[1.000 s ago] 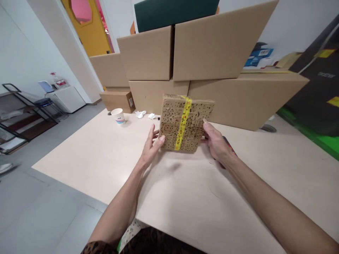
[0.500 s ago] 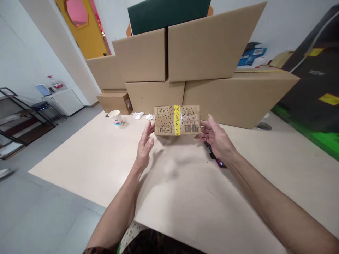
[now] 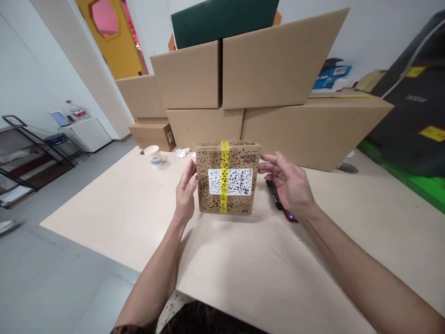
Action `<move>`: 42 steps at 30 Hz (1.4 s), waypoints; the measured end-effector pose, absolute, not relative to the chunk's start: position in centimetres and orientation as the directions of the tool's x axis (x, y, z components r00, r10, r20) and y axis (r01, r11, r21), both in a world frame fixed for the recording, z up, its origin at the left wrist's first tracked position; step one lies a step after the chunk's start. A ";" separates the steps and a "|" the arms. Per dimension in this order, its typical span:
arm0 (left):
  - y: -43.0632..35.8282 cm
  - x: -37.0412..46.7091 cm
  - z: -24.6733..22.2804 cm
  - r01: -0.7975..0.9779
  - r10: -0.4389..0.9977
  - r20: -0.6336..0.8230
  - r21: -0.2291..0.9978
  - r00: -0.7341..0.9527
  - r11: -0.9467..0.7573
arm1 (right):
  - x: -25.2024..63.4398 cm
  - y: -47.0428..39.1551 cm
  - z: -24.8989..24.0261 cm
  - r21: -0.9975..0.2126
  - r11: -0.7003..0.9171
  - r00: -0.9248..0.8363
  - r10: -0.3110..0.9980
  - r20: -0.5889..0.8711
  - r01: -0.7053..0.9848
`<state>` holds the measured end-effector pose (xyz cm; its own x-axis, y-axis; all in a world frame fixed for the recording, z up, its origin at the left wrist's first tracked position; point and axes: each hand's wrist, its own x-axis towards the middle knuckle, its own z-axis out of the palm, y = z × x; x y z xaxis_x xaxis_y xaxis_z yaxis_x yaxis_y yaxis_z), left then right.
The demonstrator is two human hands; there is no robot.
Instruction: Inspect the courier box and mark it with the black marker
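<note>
A small speckled cardboard box [image 3: 205, 204] with a yellow tape strip and a white label stands upright between my hands, its broad labelled face toward me. My left hand [image 3: 185, 192] is against its left side, and my right hand [image 3: 287, 181] has its fingertips at the right side; together they hold it. Under and beside my right hand lie a black object [image 3: 274, 195] and a dark red-edged device [image 3: 290, 217], partly covered by the hand.
Large cardboard boxes [image 3: 264, 69] are stacked along the back of the table [image 3: 104, 208], a dark green box [image 3: 222, 21] on top. A paper cup [image 3: 153, 156] and crumpled tissue [image 3: 182, 152] stand at the left back. A black case [image 3: 410, 111] is at the right.
The small box has turned between my hands from its narrow side to its broad labelled face. My hands have shifted only slightly.
</note>
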<state>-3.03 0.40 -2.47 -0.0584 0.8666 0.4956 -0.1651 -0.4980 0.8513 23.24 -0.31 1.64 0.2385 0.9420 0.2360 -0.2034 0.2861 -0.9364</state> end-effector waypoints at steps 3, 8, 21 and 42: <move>0.5 -2.6 -2.9 -0.102 0.911 0.412 0.907 0.001 -0.410 | 22.7 -0.1 0.8 -0.954 0.237 0.170 0.963 0.207 -0.184; 0.4 -2.5 -3.3 -0.026 0.924 0.355 0.934 0.144 -0.355 | 21.9 0.1 -0.5 -0.959 0.183 0.081 0.982 0.169 -0.217; -0.5 -0.9 -4.1 0.010 0.960 0.263 0.964 0.101 -0.265 | 22.5 3.2 -4.6 -0.888 0.084 0.214 0.977 -0.017 -0.452; -2.2 -1.0 -2.2 0.065 0.850 0.372 0.903 0.373 -0.424 | 20.8 1.6 -4.7 -0.925 0.041 0.213 0.976 -0.044 -0.377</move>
<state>-0.98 -2.19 -2.21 0.3731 0.8498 0.3723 0.0651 -0.4243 0.9032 20.84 1.58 -4.72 0.2135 0.9759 -0.0443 -0.3774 0.0405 -0.9252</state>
